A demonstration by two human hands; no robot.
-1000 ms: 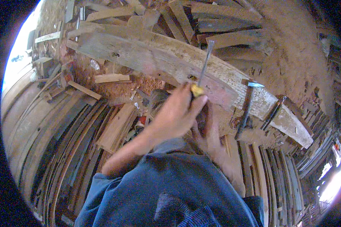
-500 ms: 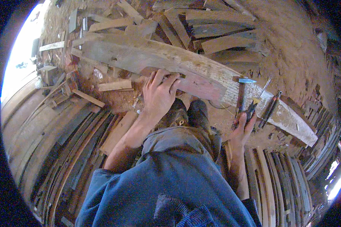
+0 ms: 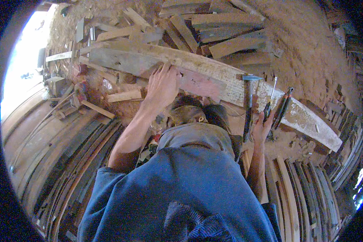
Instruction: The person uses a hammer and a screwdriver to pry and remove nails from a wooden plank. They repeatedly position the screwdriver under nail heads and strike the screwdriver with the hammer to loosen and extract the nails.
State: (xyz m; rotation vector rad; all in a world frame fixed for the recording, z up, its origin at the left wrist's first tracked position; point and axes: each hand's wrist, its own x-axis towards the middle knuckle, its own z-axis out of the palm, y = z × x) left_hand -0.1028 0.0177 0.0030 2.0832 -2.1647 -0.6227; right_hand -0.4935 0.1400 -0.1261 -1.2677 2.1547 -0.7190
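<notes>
A long weathered plank (image 3: 306, 121) runs across in front of my knees, grey at its left and flaky white at its right. On it is a pinkish stretch of wood (image 3: 203, 84); whether this is a separate board I cannot tell. My left hand (image 3: 163, 82) lies over the wood's left part, fingers stretched forward and close together. Beside the plank's near edge, my right hand (image 3: 263, 125) is closed around the dark handle of a screwdriver (image 3: 273, 90), its slim metal shaft pointing up. Left of that hand stands a hammer (image 3: 247, 109), and to its right are dark long-handled pliers (image 3: 284, 107).
Curved wood offcuts (image 3: 230, 34) are heaped beyond the plank on brown ground. Stacked boards (image 3: 74, 173) flank me at the left, with more upright boards (image 3: 302, 193) at the right. A short wood block (image 3: 125, 95) lies near my left forearm.
My left hand has flattened, its fingers stretching farther forward over the wood. My right hand has shifted away from the hammer's handle, keeping the screwdriver. The whole view has moved slightly.
</notes>
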